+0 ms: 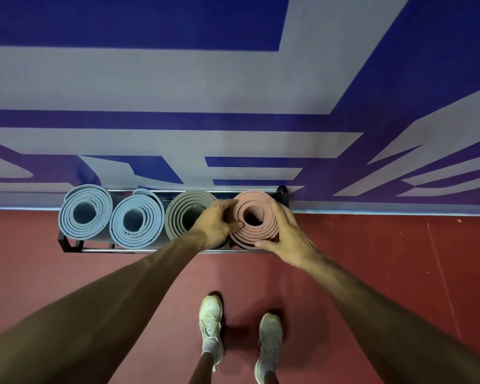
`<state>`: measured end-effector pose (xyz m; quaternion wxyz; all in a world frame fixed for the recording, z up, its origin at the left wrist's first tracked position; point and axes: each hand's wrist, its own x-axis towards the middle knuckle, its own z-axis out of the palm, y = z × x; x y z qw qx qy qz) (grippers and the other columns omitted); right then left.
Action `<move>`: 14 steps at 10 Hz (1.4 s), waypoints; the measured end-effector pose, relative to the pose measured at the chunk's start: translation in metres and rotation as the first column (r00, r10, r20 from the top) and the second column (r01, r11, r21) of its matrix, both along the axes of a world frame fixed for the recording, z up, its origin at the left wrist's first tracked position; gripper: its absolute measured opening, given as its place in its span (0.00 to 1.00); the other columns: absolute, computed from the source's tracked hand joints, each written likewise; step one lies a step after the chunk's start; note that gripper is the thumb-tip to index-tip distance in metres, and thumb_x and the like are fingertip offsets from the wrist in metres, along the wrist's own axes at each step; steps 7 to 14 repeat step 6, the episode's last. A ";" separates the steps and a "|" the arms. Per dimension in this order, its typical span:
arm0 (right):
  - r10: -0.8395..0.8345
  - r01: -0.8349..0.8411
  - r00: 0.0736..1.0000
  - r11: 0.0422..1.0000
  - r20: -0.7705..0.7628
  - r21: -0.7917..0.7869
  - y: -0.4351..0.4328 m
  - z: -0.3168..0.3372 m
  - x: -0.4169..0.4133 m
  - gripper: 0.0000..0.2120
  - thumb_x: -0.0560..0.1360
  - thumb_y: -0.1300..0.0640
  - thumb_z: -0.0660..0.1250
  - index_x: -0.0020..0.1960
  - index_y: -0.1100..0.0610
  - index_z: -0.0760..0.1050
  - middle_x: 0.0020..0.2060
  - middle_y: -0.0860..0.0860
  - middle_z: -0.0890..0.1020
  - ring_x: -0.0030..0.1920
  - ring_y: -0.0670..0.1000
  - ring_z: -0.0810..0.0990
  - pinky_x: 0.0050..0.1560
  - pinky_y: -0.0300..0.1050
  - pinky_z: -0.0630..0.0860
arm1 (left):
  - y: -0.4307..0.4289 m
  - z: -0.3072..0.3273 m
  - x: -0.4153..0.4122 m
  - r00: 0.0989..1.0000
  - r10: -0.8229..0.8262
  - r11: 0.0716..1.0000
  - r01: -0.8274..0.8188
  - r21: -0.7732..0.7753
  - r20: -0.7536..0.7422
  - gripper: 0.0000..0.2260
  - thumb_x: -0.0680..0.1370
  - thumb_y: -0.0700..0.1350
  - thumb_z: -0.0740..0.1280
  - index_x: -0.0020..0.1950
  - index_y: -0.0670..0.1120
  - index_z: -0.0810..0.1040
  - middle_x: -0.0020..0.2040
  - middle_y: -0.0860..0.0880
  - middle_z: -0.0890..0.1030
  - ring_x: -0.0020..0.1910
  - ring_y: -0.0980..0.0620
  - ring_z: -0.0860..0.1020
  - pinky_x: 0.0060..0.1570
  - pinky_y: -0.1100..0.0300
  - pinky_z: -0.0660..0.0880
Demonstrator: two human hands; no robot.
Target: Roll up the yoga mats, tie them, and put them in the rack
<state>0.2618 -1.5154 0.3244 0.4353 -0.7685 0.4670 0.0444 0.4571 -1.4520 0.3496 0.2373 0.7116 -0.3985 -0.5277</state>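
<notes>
1. The left hand [219,221] gripped the left side of the pink mat [254,220], its thumb pressed onto the spiral end and its fingers curled over the top edge.
2. The right hand [286,234] was wrapped around the right and lower side of the same roll, so both hands were closed on it.
3. The pink mat stood upright at the right end of the rack [70,245], its coiled end facing up.
4. Just to its left, touching it, stood a grey-green mat [182,214], partly covered by the left hand.
5. Further left stood 2 light blue mats [136,220], side by side and also on end.
6. The rack was a black frame with metal rails, set against a blue and white wall [150,79].
7. On the red floor [372,259] below were the person's 2 white shoes [211,322].
</notes>
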 end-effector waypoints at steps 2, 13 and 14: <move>-0.059 0.059 0.998 0.997 0.003 -0.043 0.000 -0.002 0.005 0.45 0.71 0.50 0.75 0.79 0.50 0.51 0.77 0.47 0.57 0.75 0.49 0.59 0.73 0.46 0.59 | -0.002 -0.017 -0.001 0.971 0.014 0.997 0.004 -0.075 0.237 0.26 0.72 0.41 0.74 0.68 0.46 0.71 0.61 0.49 0.74 0.59 0.52 0.75 0.64 0.54 0.72; -0.093 0.091 0.981 0.996 -0.171 -0.018 -0.001 0.013 0.016 0.45 0.73 0.54 0.72 0.79 0.45 0.46 0.78 0.48 0.52 0.77 0.53 0.53 0.75 0.52 0.57 | -0.010 0.005 -0.001 0.983 -0.103 0.993 0.093 0.068 0.152 0.26 0.75 0.46 0.70 0.70 0.44 0.66 0.64 0.45 0.73 0.60 0.48 0.75 0.64 0.53 0.72; -0.093 0.091 0.981 0.996 -0.171 -0.018 -0.001 0.013 0.016 0.45 0.73 0.54 0.72 0.79 0.45 0.46 0.78 0.48 0.52 0.77 0.53 0.53 0.75 0.52 0.57 | -0.010 0.005 -0.001 0.983 -0.103 0.993 0.093 0.068 0.152 0.26 0.75 0.46 0.70 0.70 0.44 0.66 0.64 0.45 0.73 0.60 0.48 0.75 0.64 0.53 0.72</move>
